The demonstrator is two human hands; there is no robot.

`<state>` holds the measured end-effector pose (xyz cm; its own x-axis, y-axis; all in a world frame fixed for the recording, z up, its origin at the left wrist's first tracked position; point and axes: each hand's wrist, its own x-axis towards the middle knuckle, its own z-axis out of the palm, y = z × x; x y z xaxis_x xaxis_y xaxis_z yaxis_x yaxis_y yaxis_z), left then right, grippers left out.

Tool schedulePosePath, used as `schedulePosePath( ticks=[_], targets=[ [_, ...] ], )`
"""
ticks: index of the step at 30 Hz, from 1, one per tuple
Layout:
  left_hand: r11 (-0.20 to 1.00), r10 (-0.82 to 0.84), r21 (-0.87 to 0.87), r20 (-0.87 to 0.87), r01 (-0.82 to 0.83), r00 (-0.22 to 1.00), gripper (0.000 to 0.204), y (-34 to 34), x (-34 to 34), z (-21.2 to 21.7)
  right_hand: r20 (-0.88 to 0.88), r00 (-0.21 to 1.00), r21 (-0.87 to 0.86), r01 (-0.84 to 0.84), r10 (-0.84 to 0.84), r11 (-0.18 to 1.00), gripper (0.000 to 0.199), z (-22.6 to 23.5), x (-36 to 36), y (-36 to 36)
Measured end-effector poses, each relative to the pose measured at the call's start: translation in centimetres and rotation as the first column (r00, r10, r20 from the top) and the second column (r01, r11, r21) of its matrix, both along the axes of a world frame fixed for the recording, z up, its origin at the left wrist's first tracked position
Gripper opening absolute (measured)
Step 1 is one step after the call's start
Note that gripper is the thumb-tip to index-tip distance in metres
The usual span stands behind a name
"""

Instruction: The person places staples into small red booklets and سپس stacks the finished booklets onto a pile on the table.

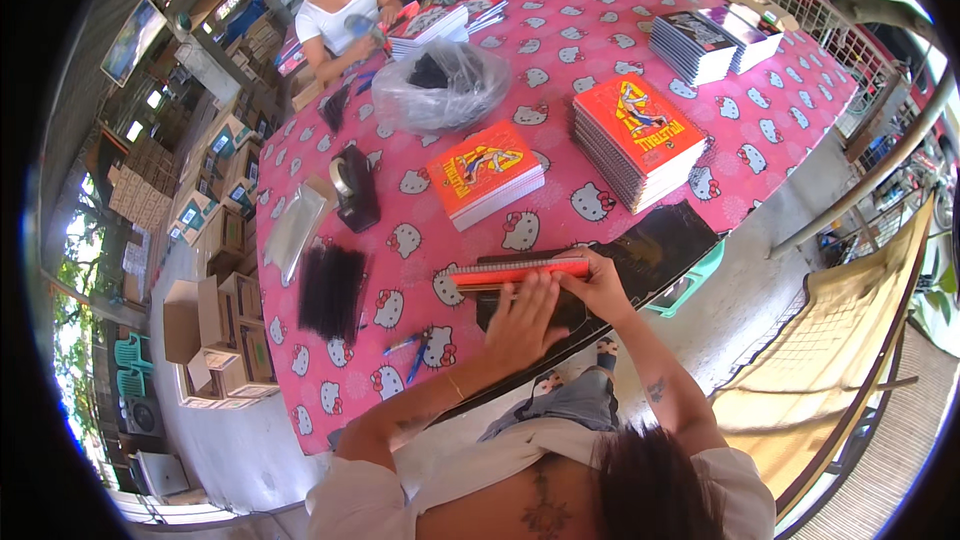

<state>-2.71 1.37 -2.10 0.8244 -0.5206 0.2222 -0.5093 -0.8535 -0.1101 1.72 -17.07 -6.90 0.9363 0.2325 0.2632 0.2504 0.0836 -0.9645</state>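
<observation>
A red spiral notebook (495,272) stands on its edge near the table's front, its coil side facing up. My right hand (600,285) grips its right end between thumb and fingers. My left hand (525,320) lies flat against its near side, fingers stretched out. Under my hands is a dark board or mat (650,250) along the table edge. Just beyond stands a short stack of orange-covered books (490,175), and to its right a taller stack of orange spiral notebooks (640,140).
On the left lie a tape dispenser (355,188), clear plastic sleeves (300,225), a bundle of thin black strands (333,295) and pens (415,355). A plastic bag (440,90) and more notebook stacks (695,45) sit farther back. Another person (345,10) works at far left. Cartons (225,340) stand on the floor.
</observation>
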Motion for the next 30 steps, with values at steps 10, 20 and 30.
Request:
schedulePosePath(
  ticks=[10, 20, 30],
  targets=[
    [0.984, 0.088, -0.167, 0.148, -0.063, 0.985, 0.089, -1.0, 3.0, 2.3, -0.083, 0.973, 0.019, -0.215, 0.216, 0.977, 0.025, 0.8, 0.5, -1.6],
    [0.991, 0.009, -0.134, 0.099, 0.005, 0.995, 0.083, -1.9, 1.7, 0.8, -0.018, 0.987, -0.125, -0.16, 0.159, 0.979, 0.021, -0.6, 0.0, -1.8],
    [0.85, -0.155, -0.509, 0.009, 0.138, 0.988, 0.02, -1.6, 3.3, 3.0, 0.047, 0.993, -0.37, -0.087, 0.113, 0.925, 0.022, 3.5, -0.4, -2.5]
  ],
)
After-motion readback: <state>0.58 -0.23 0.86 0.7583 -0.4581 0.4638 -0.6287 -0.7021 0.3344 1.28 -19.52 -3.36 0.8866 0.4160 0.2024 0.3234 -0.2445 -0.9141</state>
